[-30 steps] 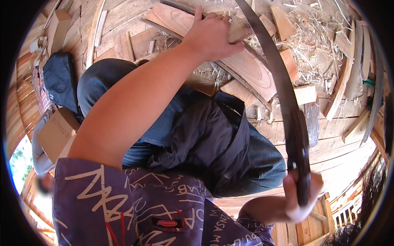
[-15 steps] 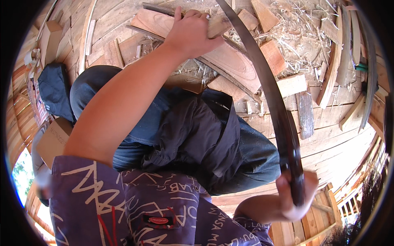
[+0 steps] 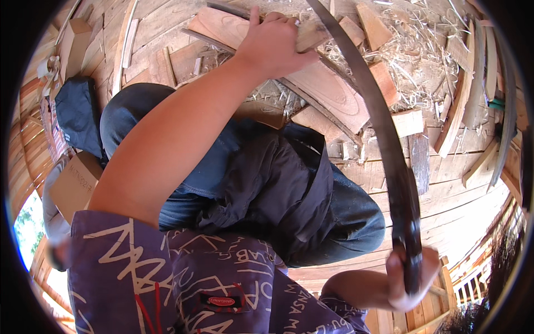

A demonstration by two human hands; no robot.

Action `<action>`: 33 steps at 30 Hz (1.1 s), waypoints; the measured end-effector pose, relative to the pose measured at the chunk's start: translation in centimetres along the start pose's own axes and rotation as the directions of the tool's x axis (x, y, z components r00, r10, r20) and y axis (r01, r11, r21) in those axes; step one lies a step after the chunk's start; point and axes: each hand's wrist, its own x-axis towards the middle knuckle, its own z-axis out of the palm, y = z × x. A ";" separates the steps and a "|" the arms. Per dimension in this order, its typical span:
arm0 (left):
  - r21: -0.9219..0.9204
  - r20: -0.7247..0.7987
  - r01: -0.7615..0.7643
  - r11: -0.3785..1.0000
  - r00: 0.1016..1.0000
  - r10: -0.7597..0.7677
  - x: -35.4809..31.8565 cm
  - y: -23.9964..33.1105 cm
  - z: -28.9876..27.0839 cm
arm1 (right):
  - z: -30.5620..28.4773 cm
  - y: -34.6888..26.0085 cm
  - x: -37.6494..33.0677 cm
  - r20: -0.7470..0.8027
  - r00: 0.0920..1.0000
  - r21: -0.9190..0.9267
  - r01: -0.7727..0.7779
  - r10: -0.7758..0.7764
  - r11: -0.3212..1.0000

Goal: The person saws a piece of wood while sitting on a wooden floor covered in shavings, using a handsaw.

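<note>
My right hand [image 3: 411, 279] is wrapped round the dark handle of a machete [image 3: 374, 92], low at the right. Its long, curved, dark blade reaches up past the top of the picture. My left hand [image 3: 272, 49] grips a short piece of wood [image 3: 311, 35], with the thumb stretched along the near side. This piece lies over a wider reddish board [image 3: 336, 94] with visible grain, flanked by dark-edged strips. In the picture the blade crosses just right of the wood piece; whether they touch I cannot tell.
Wood offcuts [image 3: 372, 25] and curly shavings [image 3: 414, 55] litter the plank floor beyond the board. Long curved slats [image 3: 459, 100] lie at the right. A dark cloth [image 3: 272, 183] covers my lap between bent knees. At the left are a cardboard box [image 3: 80, 181] and a dark bag [image 3: 78, 114].
The view has shifted slightly, so the floor and wood appear farther right and lower. My right hand and the machete sit a little lower and to the right; both grips are unchanged.
</note>
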 end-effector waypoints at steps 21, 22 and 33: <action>-0.038 0.043 0.009 0.999 0.999 -0.008 0.0 0.9 -0.3 | 4.3 1.0 2.3 -0.355 0.934 0.028 -0.042 0.049 0.999; -0.041 0.007 0.030 0.999 1.000 -0.030 -0.2 -0.1 0.2 | 5.5 0.2 3.8 -0.338 0.938 0.063 -0.061 0.079 0.996; -0.070 -0.018 0.029 0.997 0.999 -0.031 -0.3 0.3 0.7 | -0.4 1.3 -1.5 -0.116 0.993 -0.030 -0.015 0.011 0.999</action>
